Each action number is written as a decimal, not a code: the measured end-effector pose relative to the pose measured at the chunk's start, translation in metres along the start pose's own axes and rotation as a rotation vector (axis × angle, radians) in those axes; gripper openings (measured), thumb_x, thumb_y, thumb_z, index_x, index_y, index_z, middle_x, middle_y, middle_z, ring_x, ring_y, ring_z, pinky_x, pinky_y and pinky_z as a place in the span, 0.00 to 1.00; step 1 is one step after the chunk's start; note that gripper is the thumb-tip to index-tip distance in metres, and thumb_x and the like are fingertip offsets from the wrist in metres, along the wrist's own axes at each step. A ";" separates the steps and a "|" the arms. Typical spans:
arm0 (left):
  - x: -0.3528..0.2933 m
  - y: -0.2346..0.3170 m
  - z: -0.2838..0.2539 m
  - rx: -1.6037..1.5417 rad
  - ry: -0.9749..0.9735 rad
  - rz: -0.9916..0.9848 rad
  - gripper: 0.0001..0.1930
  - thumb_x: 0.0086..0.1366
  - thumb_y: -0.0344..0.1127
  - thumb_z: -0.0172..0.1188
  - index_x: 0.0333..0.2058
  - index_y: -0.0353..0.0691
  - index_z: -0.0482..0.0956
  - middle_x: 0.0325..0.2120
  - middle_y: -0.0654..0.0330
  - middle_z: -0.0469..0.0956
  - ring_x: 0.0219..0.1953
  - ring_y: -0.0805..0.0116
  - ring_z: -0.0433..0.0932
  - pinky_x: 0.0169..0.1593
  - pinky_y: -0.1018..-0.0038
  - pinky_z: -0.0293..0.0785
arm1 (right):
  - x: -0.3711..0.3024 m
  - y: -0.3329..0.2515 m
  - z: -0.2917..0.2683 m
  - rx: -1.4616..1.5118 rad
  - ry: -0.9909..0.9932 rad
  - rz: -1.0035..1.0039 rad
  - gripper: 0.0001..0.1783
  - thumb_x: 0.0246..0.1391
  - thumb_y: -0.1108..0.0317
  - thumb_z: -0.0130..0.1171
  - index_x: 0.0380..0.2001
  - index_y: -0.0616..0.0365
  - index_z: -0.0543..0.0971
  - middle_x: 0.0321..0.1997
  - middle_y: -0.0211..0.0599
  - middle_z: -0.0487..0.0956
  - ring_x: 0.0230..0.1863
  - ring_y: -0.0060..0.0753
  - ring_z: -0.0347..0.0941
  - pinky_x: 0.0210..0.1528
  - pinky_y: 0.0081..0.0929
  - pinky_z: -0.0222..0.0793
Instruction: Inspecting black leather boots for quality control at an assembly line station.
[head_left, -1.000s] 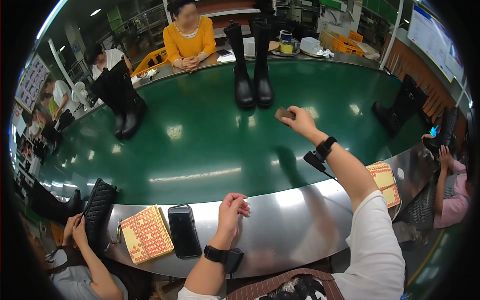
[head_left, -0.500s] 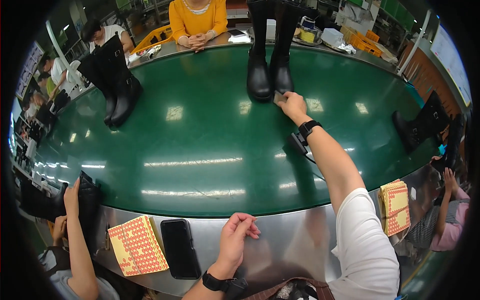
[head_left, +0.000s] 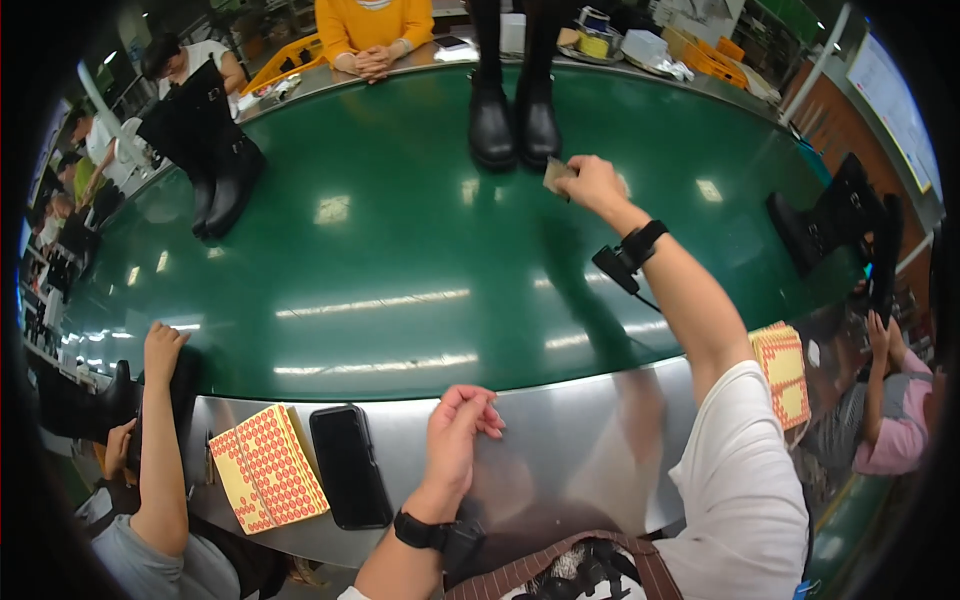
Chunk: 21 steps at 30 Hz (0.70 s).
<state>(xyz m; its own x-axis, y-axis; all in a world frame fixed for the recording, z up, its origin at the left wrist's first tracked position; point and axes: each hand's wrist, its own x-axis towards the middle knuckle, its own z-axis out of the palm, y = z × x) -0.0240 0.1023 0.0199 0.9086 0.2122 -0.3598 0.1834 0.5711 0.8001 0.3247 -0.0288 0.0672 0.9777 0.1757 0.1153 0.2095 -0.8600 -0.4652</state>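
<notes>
A pair of tall black boots [head_left: 491,132] stands upright on the green table surface at the far side, toes toward me. Just to the right of the toes and apart from them, my right hand [head_left: 597,188] pinches a small flat grey-brown piece [head_left: 556,176], whose exact kind I cannot make out. My left hand [head_left: 460,428] hovers over the near metal edge, fingers curled in, with nothing visible in them. Below it to the left lies a black phone [head_left: 349,468], beside a stack of yellow cards with red round stickers [head_left: 265,470].
More black boots stand at the left [head_left: 232,178] and right [head_left: 815,228]. Another card stack [head_left: 781,375] sits right of my arm. Co-workers' hands show at left [head_left: 163,352] and right [head_left: 880,335]. Across the table, a person in a yellow top [head_left: 375,28] has clasped hands.
My right hand has drawn off the boot toe with the flat piece still pinched. The whole view has shifted, so the boots appear higher. A co-worker's hand at the left has changed its pose.
</notes>
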 end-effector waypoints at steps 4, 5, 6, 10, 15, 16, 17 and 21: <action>0.003 -0.003 -0.003 -0.020 -0.015 0.022 0.07 0.65 0.32 0.46 0.34 0.34 0.69 0.22 0.59 0.71 0.24 0.70 0.73 0.30 0.77 0.73 | -0.087 0.034 -0.140 -0.017 -0.017 -0.292 0.20 0.44 0.55 0.60 0.36 0.58 0.79 0.28 0.43 0.80 0.29 0.41 0.76 0.34 0.32 0.70; 0.004 -0.004 -0.003 -0.016 -0.041 0.066 0.07 0.66 0.32 0.46 0.34 0.34 0.69 0.21 0.60 0.70 0.23 0.70 0.73 0.29 0.76 0.73 | -0.115 0.044 -0.175 -0.046 0.026 -0.352 0.18 0.47 0.57 0.60 0.35 0.61 0.78 0.24 0.43 0.77 0.25 0.36 0.74 0.30 0.31 0.68; 0.004 -0.004 -0.003 -0.008 -0.036 0.052 0.08 0.66 0.32 0.46 0.34 0.34 0.69 0.21 0.60 0.70 0.23 0.71 0.73 0.29 0.75 0.73 | -0.145 0.054 -0.209 0.036 0.029 -0.427 0.16 0.50 0.59 0.58 0.32 0.63 0.77 0.20 0.39 0.74 0.22 0.29 0.69 0.27 0.28 0.65; 0.005 -0.008 0.002 0.021 -0.041 0.096 0.07 0.65 0.33 0.47 0.33 0.34 0.70 0.20 0.60 0.70 0.21 0.72 0.72 0.27 0.77 0.73 | -0.241 0.089 -0.261 0.180 -0.037 -0.265 0.09 0.50 0.68 0.59 0.30 0.65 0.75 0.19 0.27 0.71 0.20 0.14 0.64 0.22 0.19 0.60; 0.004 -0.012 0.000 0.098 -0.013 0.126 0.07 0.65 0.32 0.49 0.33 0.34 0.71 0.19 0.59 0.72 0.19 0.72 0.74 0.24 0.79 0.74 | -0.242 0.103 -0.218 0.059 -0.002 -0.042 0.12 0.44 0.69 0.65 0.31 0.66 0.78 0.19 0.34 0.75 0.21 0.19 0.68 0.25 0.21 0.64; 0.005 -0.013 -0.001 0.102 -0.014 0.125 0.07 0.66 0.32 0.48 0.33 0.34 0.71 0.20 0.59 0.72 0.18 0.72 0.74 0.24 0.78 0.75 | -0.229 0.100 -0.208 0.105 0.011 -0.113 0.12 0.45 0.68 0.64 0.32 0.66 0.79 0.19 0.35 0.76 0.22 0.20 0.70 0.26 0.21 0.65; 0.005 -0.013 -0.002 0.091 -0.020 0.162 0.07 0.66 0.32 0.48 0.33 0.34 0.71 0.20 0.59 0.72 0.18 0.72 0.74 0.24 0.78 0.75 | -0.217 0.095 -0.197 0.150 0.026 -0.121 0.13 0.45 0.67 0.64 0.32 0.66 0.79 0.20 0.35 0.77 0.22 0.20 0.71 0.27 0.21 0.66; 0.007 -0.010 -0.006 0.007 -0.035 0.127 0.06 0.66 0.31 0.48 0.33 0.34 0.71 0.20 0.59 0.72 0.19 0.72 0.74 0.24 0.78 0.76 | -0.137 0.056 -0.133 0.173 0.034 -0.270 0.15 0.45 0.62 0.65 0.34 0.60 0.80 0.23 0.38 0.79 0.25 0.27 0.76 0.31 0.23 0.70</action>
<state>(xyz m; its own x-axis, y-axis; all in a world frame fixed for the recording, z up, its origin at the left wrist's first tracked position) -0.0213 0.1026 0.0061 0.9373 0.2540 -0.2385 0.0689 0.5360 0.8414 0.2005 -0.1649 0.1417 0.8858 0.3678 0.2828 0.4639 -0.6896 -0.5562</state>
